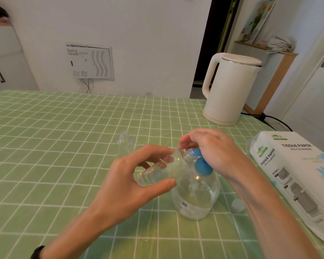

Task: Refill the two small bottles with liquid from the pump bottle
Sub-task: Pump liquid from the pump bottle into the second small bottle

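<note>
On the green checked table (45, 128), pump bottle (196, 195) upright before you. Your right hand (213, 152) curls fingers over its blue head. Your left hand (131, 186) grips a small bottle (157, 172), nearly level, mouth pointing right at the nozzle. Second small bottle (125, 142) upright behind.

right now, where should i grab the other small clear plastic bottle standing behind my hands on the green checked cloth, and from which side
Probably round its body, below the shoulder, coming in from the left. The small clear plastic bottle stands upright with its neck open, and the clear pump bottle with the blue head sits to its near right.
</note>
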{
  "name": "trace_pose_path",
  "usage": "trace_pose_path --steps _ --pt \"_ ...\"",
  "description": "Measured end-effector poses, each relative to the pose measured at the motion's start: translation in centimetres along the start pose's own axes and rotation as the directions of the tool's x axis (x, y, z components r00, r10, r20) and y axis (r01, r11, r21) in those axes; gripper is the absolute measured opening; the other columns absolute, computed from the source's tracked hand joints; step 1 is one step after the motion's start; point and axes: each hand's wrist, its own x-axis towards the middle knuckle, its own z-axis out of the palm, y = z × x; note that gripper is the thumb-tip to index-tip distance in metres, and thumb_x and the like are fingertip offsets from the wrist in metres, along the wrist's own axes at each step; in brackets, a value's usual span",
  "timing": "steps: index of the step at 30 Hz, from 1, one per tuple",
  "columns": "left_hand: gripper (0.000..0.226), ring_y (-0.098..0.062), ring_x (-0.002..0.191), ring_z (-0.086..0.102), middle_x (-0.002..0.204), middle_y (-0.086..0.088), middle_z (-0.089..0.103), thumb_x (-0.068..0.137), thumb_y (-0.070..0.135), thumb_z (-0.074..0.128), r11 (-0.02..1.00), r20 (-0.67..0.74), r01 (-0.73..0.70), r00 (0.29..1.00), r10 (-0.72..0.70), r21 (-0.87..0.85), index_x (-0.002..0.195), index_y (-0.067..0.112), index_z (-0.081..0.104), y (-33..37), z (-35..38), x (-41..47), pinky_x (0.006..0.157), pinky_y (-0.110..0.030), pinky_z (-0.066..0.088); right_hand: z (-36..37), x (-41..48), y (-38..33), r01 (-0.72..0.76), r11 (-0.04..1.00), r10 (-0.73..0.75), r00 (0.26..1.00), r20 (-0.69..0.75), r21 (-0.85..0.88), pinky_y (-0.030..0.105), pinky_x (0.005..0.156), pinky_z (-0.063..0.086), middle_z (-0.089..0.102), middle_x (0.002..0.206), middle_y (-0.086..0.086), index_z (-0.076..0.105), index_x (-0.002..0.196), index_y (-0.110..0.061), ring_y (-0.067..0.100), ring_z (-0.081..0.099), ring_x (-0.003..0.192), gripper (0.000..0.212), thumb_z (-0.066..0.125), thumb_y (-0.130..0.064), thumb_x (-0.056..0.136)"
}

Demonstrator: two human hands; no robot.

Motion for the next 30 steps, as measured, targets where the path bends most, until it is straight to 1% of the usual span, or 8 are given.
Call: trace_pose_path --steps 6,8,11,14,16,20,25,30 --pt "0.047 -0.007 0.104 0.073 0.11 0.023 0.075 0.078 0.04 0.081 1.0 -0.007 -0.005 1.0 0.005 -0.011 0.123 0.036 0.069 0.19 -0.02 0.04 0.087 -0.014 0.052 -0.05 -0.07 0.0 0.016 1.0 -0.016 0.999 -0.032 0.0 0.032 0.097 0.049 0.077 0.102 -0.012 0.078 0.089 -0.025 0.007 0.067 0.105 0.032 0.048 -0.023 0.102" --pt "0.047 -0.005 0.103 0.072 0.11 0.023 0.075 0.078 0.04 0.081 1.0 -0.005 -0.006 1.0 0.006 -0.013 0.123 0.035 0.069 0.18 0.01 0.08 0.086 -0.013 0.052 -0.16 0.04 0.1 0.008 1.0 -0.008 1.0 -0.007 -0.015 0.029 0.092 0.048 0.075 0.104 -0.015 0.078 0.09 -0.027 0.003 0.066 0.105 0.033 0.048 -0.024 0.102" --pt "0.045 -0.006 0.102 0.073 0.111 0.022 0.075 0.078 0.04 0.081 1.0 0.007 0.001 1.0 -0.001 -0.006 0.121 0.034 0.07 0.0 0.06 0.16 0.085 -0.014 0.052 -0.1 0.31 0.22 0.009 0.995 -0.001 0.997 0.081 -0.095 0.016 0.075 0.039 0.069 0.1 -0.024 0.081 0.08 -0.034 -0.01 0.058 0.095 0.043 0.046 -0.021 0.102" --pt "0.044 -0.004 0.103 0.072 0.111 0.024 0.075 0.077 0.042 0.08 1.0 0.009 0.012 1.0 -0.012 -0.004 0.12 0.037 0.069 0.05 0.07 0.05 0.085 -0.012 0.05 0.01 0.35 0.3 0.033 0.985 -0.007 0.989 0.15 -0.172 0.012 0.071 0.032 0.056 0.094 -0.032 0.077 0.07 -0.044 -0.015 0.049 0.088 0.054 0.043 -0.019 0.104" --pt "0.045 -0.003 0.103 0.072 0.11 0.024 0.075 0.077 0.042 0.08 1.0 0.005 0.01 1.0 -0.01 -0.005 0.121 0.04 0.068 0.13 0.08 -0.01 0.085 -0.011 0.05 -0.02 0.24 0.28 0.031 0.989 -0.011 0.99 0.141 -0.145 0.013 0.073 0.034 0.06 0.095 -0.031 0.08 0.076 -0.04 -0.014 0.052 0.09 0.049 0.044 -0.02 0.103" --pt "0.047 -0.005 0.103 0.072 0.11 0.023 0.075 0.078 0.04 0.081 1.0 0.004 -0.002 1.0 0.002 -0.01 0.123 0.037 0.069 0.17 0.06 0.03 0.086 -0.011 0.05 -0.13 -0.07 0.04 0.012 1.0 -0.012 0.999 0.031 -0.011 0.02 0.079 0.044 0.078 0.096 -0.016 0.083 0.083 -0.026 -0.004 0.067 0.097 0.039 0.049 -0.021 0.101" --pt "0.046 -0.005 0.103 0.072 0.11 0.023 0.075 0.078 0.04 0.081 1.0 0.0 -0.001 1.0 0.001 -0.007 0.123 0.035 0.069 0.23 -0.07 0.1 0.087 -0.012 0.051 -0.25 -0.11 -0.08 0.009 1.0 -0.009 1.0 0.013 0.022 0.019 0.08 0.045 0.08 0.096 -0.014 0.083 0.086 -0.023 0.0 0.07 0.098 0.036 0.05 -0.021 0.101" --pt "0.045 -0.004 0.102 0.072 0.11 0.024 0.075 0.078 0.041 0.08 1.0 0.002 -0.003 1.0 0.003 0.007 0.121 0.035 0.07 0.16 -0.1 0.23 0.085 -0.011 0.05 -0.16 0.05 0.02 -0.02 0.999 0.024 0.996 0.091 -0.041 0.009 0.068 0.039 0.078 0.085 -0.019 0.082 0.089 -0.03 -0.013 0.064 0.087 0.04 0.047 -0.018 0.101"
